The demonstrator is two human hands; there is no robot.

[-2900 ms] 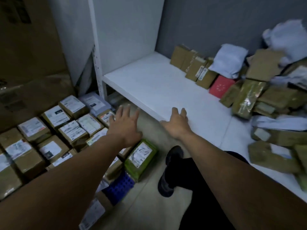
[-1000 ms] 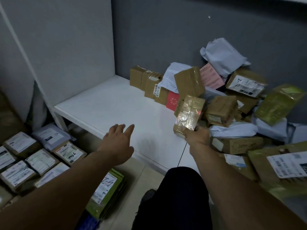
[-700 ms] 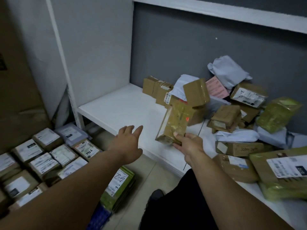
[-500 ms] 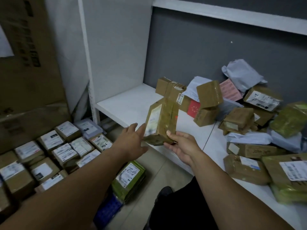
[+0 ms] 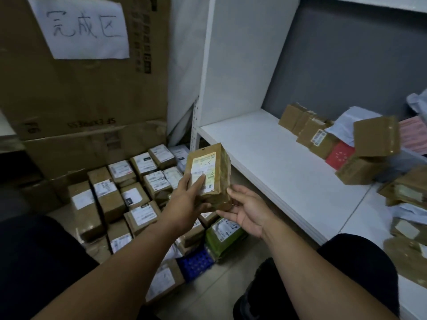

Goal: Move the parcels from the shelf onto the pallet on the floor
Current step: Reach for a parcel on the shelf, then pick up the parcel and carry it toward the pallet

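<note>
1. We hold one brown parcel (image 5: 209,174) upright in the air, over the floor, just off the front edge of the white shelf (image 5: 277,162).
2. Its white label faces us, with handwritten marks on it and a barcode near its lower edge.
3. Our left grip (image 5: 187,202) holds the parcel: the thumb lies across the label and the fingers wrap behind the left side.
4. Our right grip (image 5: 245,211) is wide, palm up, with relaxed fingers touching the parcel's lower right corner and the thumb under its bottom edge.
5. Below and to the left, rows of labelled parcels (image 5: 129,192) lie packed close together on the floor, label side up.
6. A corner of the blue pallet (image 5: 196,262) shows beneath them, just beside a green parcel (image 5: 224,232).
7. On the shelf, to the right, a loose pile of parcels (image 5: 369,146) lies against the grey back wall, with a red packet (image 5: 339,154) among them.
8. The near left part of the shelf board is bare white.
9. Large cardboard boxes (image 5: 80,93) stand behind the floor rows, with a handwritten paper sign (image 5: 85,26) on them.
</note>
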